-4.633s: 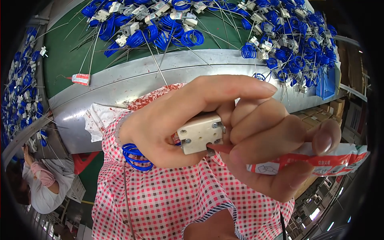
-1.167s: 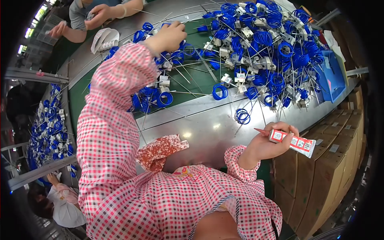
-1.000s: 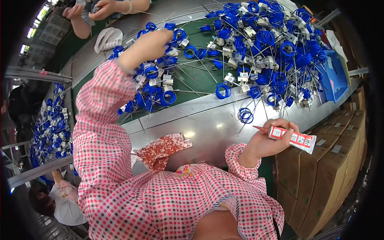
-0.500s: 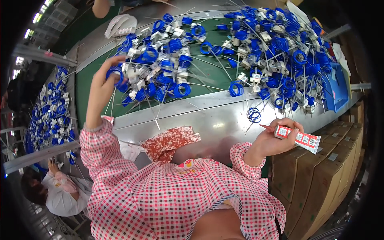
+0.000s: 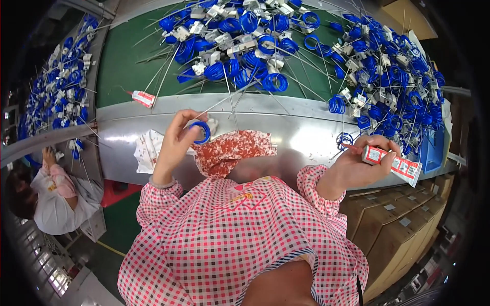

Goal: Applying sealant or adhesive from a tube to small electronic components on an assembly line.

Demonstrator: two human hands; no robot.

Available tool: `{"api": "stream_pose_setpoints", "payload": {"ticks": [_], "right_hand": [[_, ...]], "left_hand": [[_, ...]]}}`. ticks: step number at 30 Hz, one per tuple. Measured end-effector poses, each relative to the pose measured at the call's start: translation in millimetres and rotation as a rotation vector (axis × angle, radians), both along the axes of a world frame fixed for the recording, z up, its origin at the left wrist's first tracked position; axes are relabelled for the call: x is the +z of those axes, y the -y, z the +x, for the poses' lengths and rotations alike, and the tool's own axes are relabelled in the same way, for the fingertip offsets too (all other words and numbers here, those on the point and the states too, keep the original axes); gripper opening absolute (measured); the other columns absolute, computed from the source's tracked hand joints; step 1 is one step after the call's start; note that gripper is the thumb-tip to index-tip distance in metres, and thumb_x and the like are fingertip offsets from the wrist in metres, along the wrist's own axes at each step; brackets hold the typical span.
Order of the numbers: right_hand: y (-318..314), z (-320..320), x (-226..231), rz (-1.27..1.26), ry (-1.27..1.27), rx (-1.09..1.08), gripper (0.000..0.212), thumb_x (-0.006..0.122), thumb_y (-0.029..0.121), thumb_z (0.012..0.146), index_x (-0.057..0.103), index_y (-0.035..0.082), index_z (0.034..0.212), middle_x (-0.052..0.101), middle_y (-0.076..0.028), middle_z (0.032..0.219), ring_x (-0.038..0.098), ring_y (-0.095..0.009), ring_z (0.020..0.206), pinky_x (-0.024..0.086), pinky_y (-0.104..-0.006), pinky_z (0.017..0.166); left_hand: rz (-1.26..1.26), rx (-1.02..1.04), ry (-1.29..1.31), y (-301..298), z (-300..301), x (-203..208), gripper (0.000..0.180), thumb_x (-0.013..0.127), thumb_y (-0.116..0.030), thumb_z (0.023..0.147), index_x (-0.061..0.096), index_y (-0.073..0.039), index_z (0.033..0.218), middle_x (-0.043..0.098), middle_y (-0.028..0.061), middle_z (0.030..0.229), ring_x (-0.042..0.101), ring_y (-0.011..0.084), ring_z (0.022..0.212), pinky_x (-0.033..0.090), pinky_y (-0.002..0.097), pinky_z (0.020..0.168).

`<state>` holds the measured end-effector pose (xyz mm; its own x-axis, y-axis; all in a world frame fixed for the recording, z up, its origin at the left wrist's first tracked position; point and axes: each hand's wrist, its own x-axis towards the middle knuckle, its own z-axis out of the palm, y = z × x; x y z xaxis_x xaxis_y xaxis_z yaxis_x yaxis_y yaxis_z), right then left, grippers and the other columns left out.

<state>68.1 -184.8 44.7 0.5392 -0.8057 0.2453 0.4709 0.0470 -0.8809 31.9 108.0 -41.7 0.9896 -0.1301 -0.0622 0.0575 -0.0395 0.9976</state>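
My left hand (image 5: 175, 147) is closed on a small part with a blue coil (image 5: 203, 133), a white block and a thin metal rod. It holds this part over the steel front of the bench, beside a red-stained cloth (image 5: 232, 153). In my right hand (image 5: 354, 171) is a red-and-white squeeze tube (image 5: 395, 164). Its red nozzle points left, close to a loose blue coil (image 5: 345, 141) at the bench edge. Beyond both hands, similar parts lie in a left heap (image 5: 245, 51) and a right heap (image 5: 390, 76).
Another red-and-white tube (image 5: 143, 98) lies on the green mat (image 5: 127, 61). A white cloth (image 5: 149, 152) is left of the stained one. Cardboard boxes (image 5: 393, 219) are stacked at right, near a blue bin (image 5: 435, 148). A co-worker (image 5: 58, 201) sits at left, beside another heap.
My left hand has come back from the left heap toward me with a blue-coil part in its fingers. My right hand still holds the tube. The view has shifted.
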Motion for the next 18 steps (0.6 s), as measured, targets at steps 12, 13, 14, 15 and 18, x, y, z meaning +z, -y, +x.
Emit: {"api": "stream_pose_setpoints", "payload": {"ticks": [12,13,14,15,18], "right_hand": [[-20,-12,2,-0.051,0.058,0.065,0.019,0.045,0.026,0.082,0.046,0.008,0.088,0.047,-0.004,0.059,0.038,-0.009,0.047,0.026,-0.0192,0.038],[-20,-13,3,-0.054,0.057,0.062,0.019,0.045,0.026,0.082,0.046,0.008,0.088,0.047,-0.004,0.059,0.038,-0.009,0.047,0.026,-0.0192,0.038],[-21,-14,4,-0.062,0.056,0.076,0.019,0.045,0.026,0.082,0.046,0.008,0.088,0.047,-0.004,0.060,0.039,-0.009,0.047,0.026,-0.0193,0.039],[-22,-15,4,-0.070,0.056,0.091,0.019,0.045,0.026,0.082,0.046,0.008,0.088,0.047,-0.004,0.060,0.039,-0.009,0.048,0.026,-0.0194,0.039],[-23,-16,2,-0.057,0.068,0.098,0.019,0.046,0.026,0.081,0.047,0.008,0.088,0.047,-0.004,0.060,0.039,-0.009,0.048,0.026,-0.0193,0.039]], "left_hand": [[0.296,-0.312,-0.184,-19,-9,-16,0.042,0.042,0.003,0.073,0.047,-0.001,0.115,0.045,0.0086,0.117,0.044,0.0229,0.110,0.038,0.0326,0.091],[0.357,-0.312,-0.161,-16,-7,-11,0.039,0.050,-0.003,0.075,0.047,-0.002,0.114,0.046,0.0093,0.114,0.046,0.0243,0.106,0.039,0.0332,0.088],[0.354,-0.314,-0.162,-12,-8,-9,0.039,0.050,-0.003,0.075,0.047,-0.002,0.114,0.046,0.0093,0.114,0.046,0.0243,0.106,0.039,0.0332,0.088],[0.686,-0.245,-0.098,-7,-12,-6,0.040,0.057,-0.014,0.073,0.049,-0.003,0.110,0.047,0.0098,0.110,0.046,0.0250,0.102,0.038,0.0356,0.084],[1.059,-0.122,0.036,14,-26,-12,0.046,0.067,-0.030,0.067,0.051,-0.005,0.103,0.047,0.0105,0.104,0.044,0.0271,0.096,0.034,0.0394,0.078]]}}
